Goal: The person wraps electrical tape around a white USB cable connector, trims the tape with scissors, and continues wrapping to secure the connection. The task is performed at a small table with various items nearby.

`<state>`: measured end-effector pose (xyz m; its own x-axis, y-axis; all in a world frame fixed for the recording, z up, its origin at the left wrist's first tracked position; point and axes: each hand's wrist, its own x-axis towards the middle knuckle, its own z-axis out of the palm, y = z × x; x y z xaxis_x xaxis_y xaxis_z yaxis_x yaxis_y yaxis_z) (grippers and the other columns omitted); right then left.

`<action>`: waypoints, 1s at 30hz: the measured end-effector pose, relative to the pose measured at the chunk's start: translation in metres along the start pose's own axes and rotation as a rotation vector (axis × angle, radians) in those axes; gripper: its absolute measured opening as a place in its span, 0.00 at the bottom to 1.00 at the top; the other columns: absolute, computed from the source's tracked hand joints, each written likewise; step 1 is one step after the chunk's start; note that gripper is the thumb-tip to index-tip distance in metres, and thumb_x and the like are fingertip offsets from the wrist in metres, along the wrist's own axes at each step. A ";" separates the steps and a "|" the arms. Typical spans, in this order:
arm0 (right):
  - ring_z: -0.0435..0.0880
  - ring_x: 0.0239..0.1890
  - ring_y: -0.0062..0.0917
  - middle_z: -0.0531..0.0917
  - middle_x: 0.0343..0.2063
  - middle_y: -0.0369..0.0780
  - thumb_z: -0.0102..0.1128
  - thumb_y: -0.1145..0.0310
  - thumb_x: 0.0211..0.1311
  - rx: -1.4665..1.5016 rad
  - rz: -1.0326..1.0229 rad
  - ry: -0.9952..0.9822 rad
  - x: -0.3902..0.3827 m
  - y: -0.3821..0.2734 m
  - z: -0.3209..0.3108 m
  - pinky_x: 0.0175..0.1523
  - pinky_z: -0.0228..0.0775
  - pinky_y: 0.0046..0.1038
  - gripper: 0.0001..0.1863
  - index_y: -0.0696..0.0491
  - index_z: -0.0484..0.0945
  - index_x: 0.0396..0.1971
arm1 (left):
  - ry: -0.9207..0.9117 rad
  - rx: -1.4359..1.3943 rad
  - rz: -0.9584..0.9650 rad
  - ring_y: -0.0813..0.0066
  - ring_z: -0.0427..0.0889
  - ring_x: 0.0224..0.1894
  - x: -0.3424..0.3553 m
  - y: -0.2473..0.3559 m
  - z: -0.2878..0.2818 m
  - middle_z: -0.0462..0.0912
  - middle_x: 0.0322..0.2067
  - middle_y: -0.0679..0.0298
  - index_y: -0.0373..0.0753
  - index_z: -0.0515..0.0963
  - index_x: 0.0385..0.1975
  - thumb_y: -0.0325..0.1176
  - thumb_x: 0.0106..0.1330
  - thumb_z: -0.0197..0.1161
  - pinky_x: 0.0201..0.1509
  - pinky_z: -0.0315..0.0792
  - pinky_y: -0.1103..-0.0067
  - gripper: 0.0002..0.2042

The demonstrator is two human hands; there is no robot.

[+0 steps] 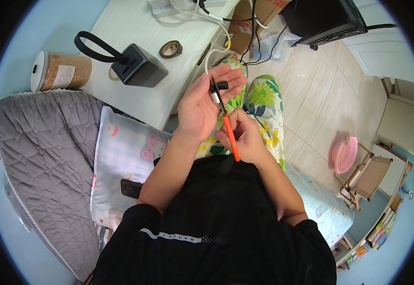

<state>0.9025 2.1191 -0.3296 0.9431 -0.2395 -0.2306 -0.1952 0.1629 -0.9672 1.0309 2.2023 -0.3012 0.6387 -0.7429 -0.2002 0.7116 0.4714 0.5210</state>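
My left hand [200,107] is turned palm up over my lap, fingers stretched out. A white cable [207,61] runs down to it from the desk, and its white end piece [215,98] lies over the palm. Beside that, a small black piece [223,85] rests against the fingers; I cannot make out its kind. My right hand [246,135] is closed around pliers [231,134] with orange-red handles. Their dark jaws point up across the left palm and overlap the white and black pieces. Whether the jaws grip anything is too small to tell.
On the white desk [135,102] stand a dark grey box with a strap [143,66], a tape roll [171,49] and a power strip [169,5]. A jar [64,71] stands at left. A phone [131,188] lies on the pillow [116,156]. A pink basin [344,155] is at right.
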 end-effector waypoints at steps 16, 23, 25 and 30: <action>0.59 0.20 0.08 0.64 0.17 0.27 0.70 0.77 0.51 0.101 0.108 0.025 -0.003 -0.008 -0.003 0.24 0.52 0.16 0.21 0.51 0.60 0.24 | -0.005 -0.228 -0.044 0.54 0.72 0.57 0.001 -0.002 -0.009 0.72 0.54 0.46 0.27 0.65 0.57 0.46 0.75 0.37 0.65 0.64 0.64 0.26; 0.62 0.14 0.10 0.68 0.18 0.29 0.68 0.73 0.56 0.419 0.196 -0.086 -0.008 -0.016 -0.009 0.17 0.54 0.15 0.20 0.50 0.59 0.26 | 0.124 -0.220 -0.126 0.56 0.73 0.55 0.001 -0.010 -0.010 0.74 0.52 0.48 0.29 0.67 0.55 0.46 0.74 0.39 0.62 0.66 0.63 0.25; 0.63 0.11 0.12 0.70 0.19 0.31 0.67 0.70 0.58 0.555 0.182 -0.148 -0.009 -0.013 -0.010 0.14 0.54 0.16 0.19 0.51 0.60 0.26 | 0.118 -0.274 -0.125 0.57 0.74 0.53 0.001 -0.010 -0.012 0.75 0.51 0.49 0.29 0.68 0.54 0.45 0.74 0.40 0.61 0.67 0.63 0.24; 0.63 0.10 0.13 0.69 0.18 0.35 0.65 0.54 0.60 0.771 0.099 -0.305 -0.009 -0.015 -0.010 0.12 0.55 0.15 0.22 0.55 0.64 0.30 | 0.062 -0.373 -0.109 0.60 0.76 0.48 -0.002 -0.016 -0.033 0.77 0.45 0.52 0.31 0.71 0.48 0.42 0.72 0.45 0.59 0.68 0.62 0.19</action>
<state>0.8944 2.1097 -0.3144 0.9844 0.0623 -0.1645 -0.1469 0.8053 -0.5744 1.0276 2.2121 -0.3368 0.5622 -0.7733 -0.2932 0.8262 0.5406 0.1586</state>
